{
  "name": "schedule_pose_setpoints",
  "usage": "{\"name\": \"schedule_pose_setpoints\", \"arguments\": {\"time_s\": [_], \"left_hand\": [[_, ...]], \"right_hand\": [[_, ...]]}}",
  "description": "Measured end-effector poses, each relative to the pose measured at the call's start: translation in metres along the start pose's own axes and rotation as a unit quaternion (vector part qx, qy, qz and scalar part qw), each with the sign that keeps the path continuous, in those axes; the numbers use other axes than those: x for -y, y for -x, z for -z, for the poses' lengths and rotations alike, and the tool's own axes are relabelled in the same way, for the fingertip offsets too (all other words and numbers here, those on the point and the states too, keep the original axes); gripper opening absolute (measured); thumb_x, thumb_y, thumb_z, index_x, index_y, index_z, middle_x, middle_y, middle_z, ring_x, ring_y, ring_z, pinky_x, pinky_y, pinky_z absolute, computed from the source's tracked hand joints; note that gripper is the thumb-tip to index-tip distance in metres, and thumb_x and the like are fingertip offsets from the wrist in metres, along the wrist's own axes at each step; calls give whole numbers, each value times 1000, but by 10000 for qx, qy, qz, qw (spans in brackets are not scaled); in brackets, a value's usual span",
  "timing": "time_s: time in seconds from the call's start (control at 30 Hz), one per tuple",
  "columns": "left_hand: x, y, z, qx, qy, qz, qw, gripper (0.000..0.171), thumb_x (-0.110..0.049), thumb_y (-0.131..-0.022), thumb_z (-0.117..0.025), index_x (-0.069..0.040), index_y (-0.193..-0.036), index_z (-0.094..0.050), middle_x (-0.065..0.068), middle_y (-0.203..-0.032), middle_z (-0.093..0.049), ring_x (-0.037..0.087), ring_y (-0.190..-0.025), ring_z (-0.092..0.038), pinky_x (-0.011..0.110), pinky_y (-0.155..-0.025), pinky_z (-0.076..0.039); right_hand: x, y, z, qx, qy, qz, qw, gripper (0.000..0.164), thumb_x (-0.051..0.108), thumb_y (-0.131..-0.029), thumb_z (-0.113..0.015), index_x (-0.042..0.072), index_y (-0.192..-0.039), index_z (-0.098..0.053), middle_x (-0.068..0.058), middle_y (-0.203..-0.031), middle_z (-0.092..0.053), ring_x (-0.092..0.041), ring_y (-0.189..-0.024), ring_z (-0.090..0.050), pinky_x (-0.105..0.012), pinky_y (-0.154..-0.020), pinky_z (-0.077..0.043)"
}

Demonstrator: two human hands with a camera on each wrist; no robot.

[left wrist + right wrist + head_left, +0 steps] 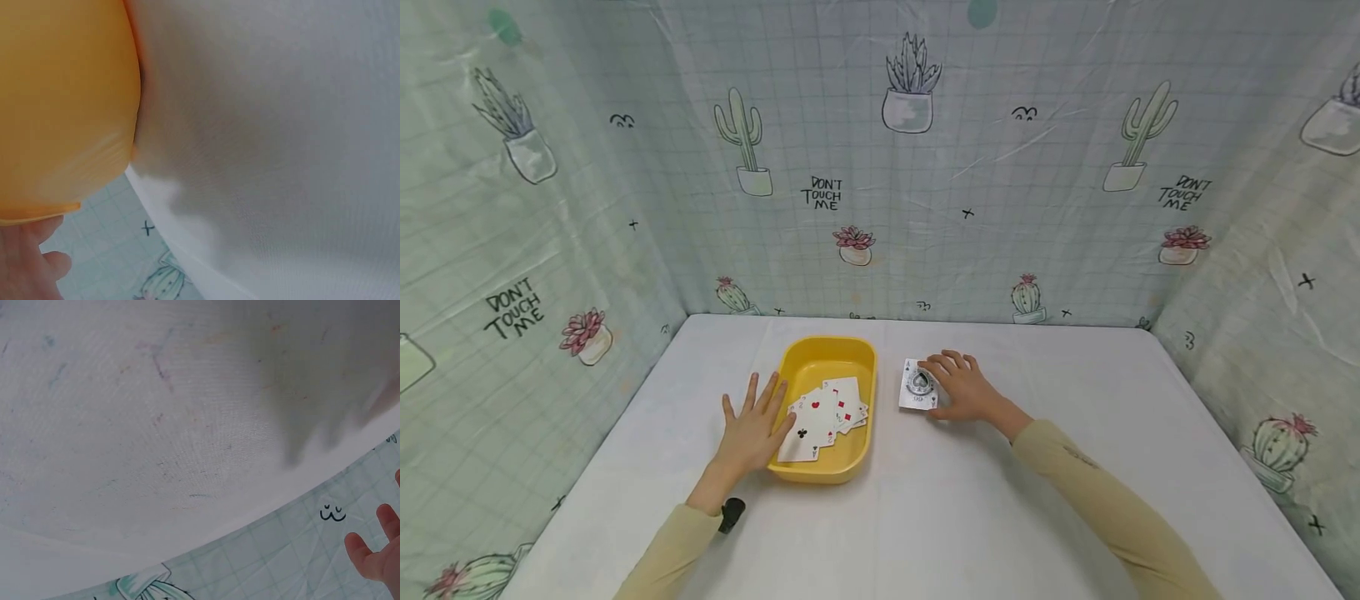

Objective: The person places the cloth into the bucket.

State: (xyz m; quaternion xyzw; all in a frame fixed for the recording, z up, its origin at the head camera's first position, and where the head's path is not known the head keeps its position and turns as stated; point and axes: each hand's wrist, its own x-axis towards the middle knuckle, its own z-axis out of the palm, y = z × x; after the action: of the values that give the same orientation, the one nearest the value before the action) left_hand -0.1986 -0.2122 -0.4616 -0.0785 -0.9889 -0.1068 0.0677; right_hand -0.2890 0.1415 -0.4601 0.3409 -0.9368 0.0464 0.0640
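A playing card, the ace of spades (pixel 913 395), lies face up on the table to the right of a yellow plastic basin (pixel 823 477). My right hand (pixel 967 395) is over its right side, index fingertip at the upper part and thumb by the lower right corner, the fingers loosely bent. In the basin lie several overlapping face-up cards (pixel 808 422), an ace of clubs and a two of hearts among them. With spread fingers my left hand (pixel 752 433) rests at the basin's left rim, its thumb reaching over the cards. The left wrist view shows the basin's outer wall (pixel 69 106) up close.
A white cloth (pixel 970 517) covers the table. Patterned fabric walls (pixel 970 250) with cactus drawings stand behind it and on both sides. A black strap (pixel 732 515) is at my left wrist. In the right wrist view the cloth (pixel 125 456) has small coloured marks.
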Motion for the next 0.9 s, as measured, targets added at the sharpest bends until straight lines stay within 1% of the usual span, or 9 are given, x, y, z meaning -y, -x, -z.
{"name": "schedule_pose_setpoints", "arguments": {"time_s": [0.13,0.3,0.53,0.9], "left_hand": [[0,-1,0,33,32,16,10000,62,-40,-92,-39,-9,-142,-23,10,-150,-16,37,-138,-1,71,-98,2],[1,-1,0,87,-23,33,10000,62,-41,-92,-38,-9,-142,-22,10,-150,-16,37,-138,-1,70,-98,1],[1,-1,-1,100,-58,21,9999,61,-42,-92,-37,-10,-142,-23,10,-150,-16,36,-138,0,70,-99,-1],[0,0,0,104,-37,33,9999,61,-40,-92,-39,-10,-142,-23,10,-150,-16,37,-138,-1,70,-99,-2]], "right_hand": [[-2,-5,-1,239,-27,-100,9997,81,52,-70,-66,19,-137,-34,-7,-135,-39,-34,-127,-31,-59,-95,-28],[-4,-9,-4,374,-112,-78,9992,81,51,-70,-67,19,-137,-34,-7,-135,-40,-34,-126,-31,-59,-94,-29],[-5,-12,-10,677,-254,-93,9973,84,53,-71,-65,20,-139,-29,-5,-138,-36,-34,-128,-28,-59,-94,-28],[-5,-16,-11,1009,-563,-393,9925,85,50,-70,-68,23,-139,-27,-5,-139,-36,-33,-129,-26,-59,-96,-26]]}}
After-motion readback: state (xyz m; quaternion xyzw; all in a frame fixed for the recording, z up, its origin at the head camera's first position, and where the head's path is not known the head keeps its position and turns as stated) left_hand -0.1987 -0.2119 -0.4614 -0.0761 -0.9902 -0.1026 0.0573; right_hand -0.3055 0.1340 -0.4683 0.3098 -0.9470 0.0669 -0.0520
